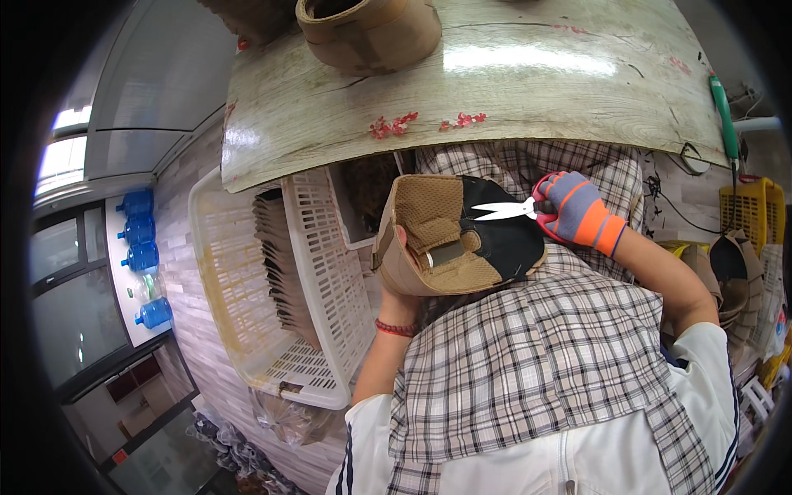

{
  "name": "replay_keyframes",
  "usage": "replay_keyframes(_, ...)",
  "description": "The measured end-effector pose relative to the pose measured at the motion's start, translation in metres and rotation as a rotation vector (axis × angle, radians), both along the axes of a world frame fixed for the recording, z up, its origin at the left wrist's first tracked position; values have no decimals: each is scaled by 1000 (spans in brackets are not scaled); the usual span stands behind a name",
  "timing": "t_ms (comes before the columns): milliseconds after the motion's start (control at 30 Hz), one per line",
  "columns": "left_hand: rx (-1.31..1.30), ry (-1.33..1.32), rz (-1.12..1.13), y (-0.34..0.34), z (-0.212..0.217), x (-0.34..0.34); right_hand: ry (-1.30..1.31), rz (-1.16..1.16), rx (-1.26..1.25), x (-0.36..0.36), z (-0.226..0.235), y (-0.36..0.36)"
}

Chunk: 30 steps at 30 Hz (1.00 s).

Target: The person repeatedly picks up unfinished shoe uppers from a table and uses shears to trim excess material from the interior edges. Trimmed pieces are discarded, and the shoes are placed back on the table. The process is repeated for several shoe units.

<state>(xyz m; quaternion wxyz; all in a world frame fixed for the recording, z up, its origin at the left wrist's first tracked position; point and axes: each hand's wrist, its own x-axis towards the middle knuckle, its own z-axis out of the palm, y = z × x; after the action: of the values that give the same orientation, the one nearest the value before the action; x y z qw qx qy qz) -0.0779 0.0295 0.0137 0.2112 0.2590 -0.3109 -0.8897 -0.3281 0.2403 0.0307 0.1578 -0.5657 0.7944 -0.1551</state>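
Observation:
A tan and black sewn piece (429,210), which looks like a shoe upper turned with its mesh lining up, lies over my lap. My left hand (398,295) is bare and grips it from its left side; most of the fingers are hidden behind it. My right hand (579,210), in a grey and orange glove, is closed round the red handles of a pair of scissors (505,211). The scissors point left above the black part of the upper, their blades slightly apart. Whether the blades touch the fabric I cannot tell.
Ahead stands a wood-patterned table (528,99) carrying a round brown piece (371,37). At my left, a white plastic basket (326,272) holds a row of stacked tan pieces (285,264). A green-handled tool (723,115) hangs at the table's right edge, near a yellow basket (752,216).

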Motion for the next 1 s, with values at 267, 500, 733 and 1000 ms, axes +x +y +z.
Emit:
replay_keyframes(267,0,-60,36,3,7,-1,20,10,-54,-4,-10,-6)
replay_keyframes(500,17,-46,17,1,4,-1,63,53,-51,-4,-4,-16)
replay_keyframes(733,0,-26,23,0,-1,-2,-293,-381,-84,8,-14,0)
replay_keyframes(1000,45,-81,38,-2,-11,3,-94,39,-11,-7,-13,-1)
